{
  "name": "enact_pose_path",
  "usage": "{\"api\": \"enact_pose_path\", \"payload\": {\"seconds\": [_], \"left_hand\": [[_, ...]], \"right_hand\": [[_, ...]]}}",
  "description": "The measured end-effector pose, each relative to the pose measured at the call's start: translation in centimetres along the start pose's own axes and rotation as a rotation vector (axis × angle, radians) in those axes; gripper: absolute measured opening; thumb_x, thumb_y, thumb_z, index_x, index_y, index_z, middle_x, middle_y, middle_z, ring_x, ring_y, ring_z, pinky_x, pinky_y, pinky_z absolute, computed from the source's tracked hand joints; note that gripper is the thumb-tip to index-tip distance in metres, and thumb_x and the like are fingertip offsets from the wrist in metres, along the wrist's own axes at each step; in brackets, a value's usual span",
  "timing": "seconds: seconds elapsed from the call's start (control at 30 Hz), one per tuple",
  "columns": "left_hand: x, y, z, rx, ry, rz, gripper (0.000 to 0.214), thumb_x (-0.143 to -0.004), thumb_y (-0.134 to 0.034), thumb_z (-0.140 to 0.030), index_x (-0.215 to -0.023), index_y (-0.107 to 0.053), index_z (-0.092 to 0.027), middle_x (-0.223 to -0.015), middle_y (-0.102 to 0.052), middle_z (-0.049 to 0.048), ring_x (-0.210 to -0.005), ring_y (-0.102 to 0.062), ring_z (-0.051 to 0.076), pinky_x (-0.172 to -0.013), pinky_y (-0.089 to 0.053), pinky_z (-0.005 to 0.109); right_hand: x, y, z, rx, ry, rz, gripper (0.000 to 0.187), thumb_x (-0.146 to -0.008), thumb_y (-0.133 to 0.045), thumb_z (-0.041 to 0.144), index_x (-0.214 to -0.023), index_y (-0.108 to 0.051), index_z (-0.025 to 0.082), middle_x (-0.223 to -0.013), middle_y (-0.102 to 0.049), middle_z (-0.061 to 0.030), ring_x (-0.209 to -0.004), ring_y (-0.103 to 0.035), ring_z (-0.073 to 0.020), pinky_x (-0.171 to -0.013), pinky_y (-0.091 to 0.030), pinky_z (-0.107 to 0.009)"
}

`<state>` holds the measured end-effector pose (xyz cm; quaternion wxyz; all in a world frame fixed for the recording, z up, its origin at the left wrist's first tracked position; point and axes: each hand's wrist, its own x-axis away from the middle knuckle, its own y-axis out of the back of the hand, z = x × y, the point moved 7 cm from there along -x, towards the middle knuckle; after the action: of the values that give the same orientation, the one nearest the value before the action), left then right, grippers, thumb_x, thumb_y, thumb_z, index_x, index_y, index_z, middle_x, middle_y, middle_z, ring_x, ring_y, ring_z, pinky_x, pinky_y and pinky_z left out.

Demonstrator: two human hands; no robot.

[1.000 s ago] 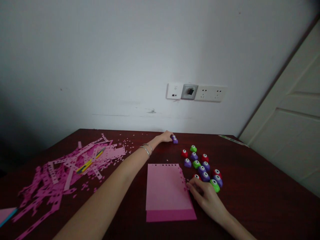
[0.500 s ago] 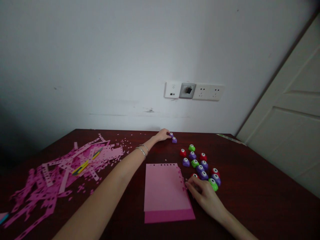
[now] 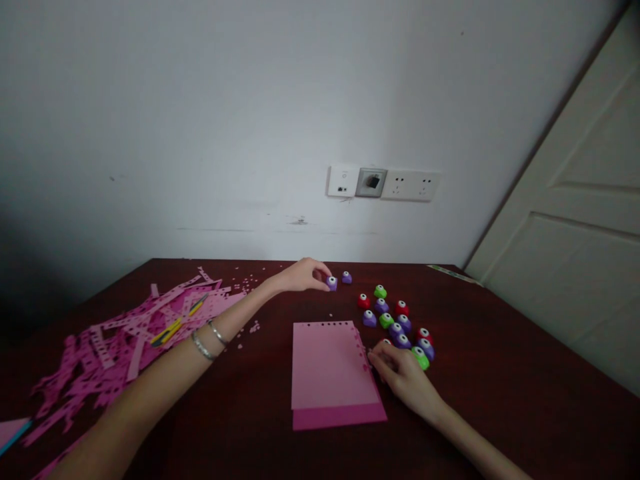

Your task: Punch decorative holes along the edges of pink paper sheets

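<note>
On a table (image 3: 505,373), left hand (image 3: 303,275) pinching purple eyed piece (image 3: 332,285), right hand (image 3: 407,380) at paper (image 3: 333,370), hold unclear

A purple, one-eyed figure (image 3: 332,285) is upright near the table's (image 3: 500,367) back edge, beyond overlapping pink sheets (image 3: 330,370) with holes along the far side.

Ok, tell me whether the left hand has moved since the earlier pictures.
Yes. Judged against the leftmost wall plate, the left hand has shifted left, along with the purple toy it holds.
</note>
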<state>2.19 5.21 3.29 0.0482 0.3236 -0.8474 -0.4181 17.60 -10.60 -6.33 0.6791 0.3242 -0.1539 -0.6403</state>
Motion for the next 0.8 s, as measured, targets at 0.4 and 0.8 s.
{"api": "enact_pose_path", "payload": {"seconds": [0.4,0.8], "left_hand": [[4.6,-5.6,-4.1,0.04,-0.127,0.217,0.028,-0.066,-0.069,-0.027,-0.091,-0.065,-0.017,-0.082,-0.063,0.0018,-0.071,-0.055,0.011,-0.062,-0.039,0.021],[5.2,-7.6,-5.4,0.264,-0.108,0.363,0.035,-0.064,-0.072,-0.033,-0.096,-0.066,-0.021,-0.084,-0.064,0.0009,-0.072,-0.054,0.011,-0.067,-0.042,0.024]], "right_hand": [[0.3,-0.3,-0.1,-0.054,-0.011,0.022,0.029,-0.088,-0.041,0.038,-0.069,-0.049,0.018,-0.051,-0.044,0.0046,-0.045,-0.041,-0.0099,-0.043,-0.031,-0.021],[-1.1,2.7,8.7,0.177,0.362,0.243,0.03,-0.082,-0.054,0.019,-0.111,-0.058,0.024,-0.091,-0.057,-0.0036,-0.075,-0.053,-0.0145,-0.07,-0.045,-0.028]]}}
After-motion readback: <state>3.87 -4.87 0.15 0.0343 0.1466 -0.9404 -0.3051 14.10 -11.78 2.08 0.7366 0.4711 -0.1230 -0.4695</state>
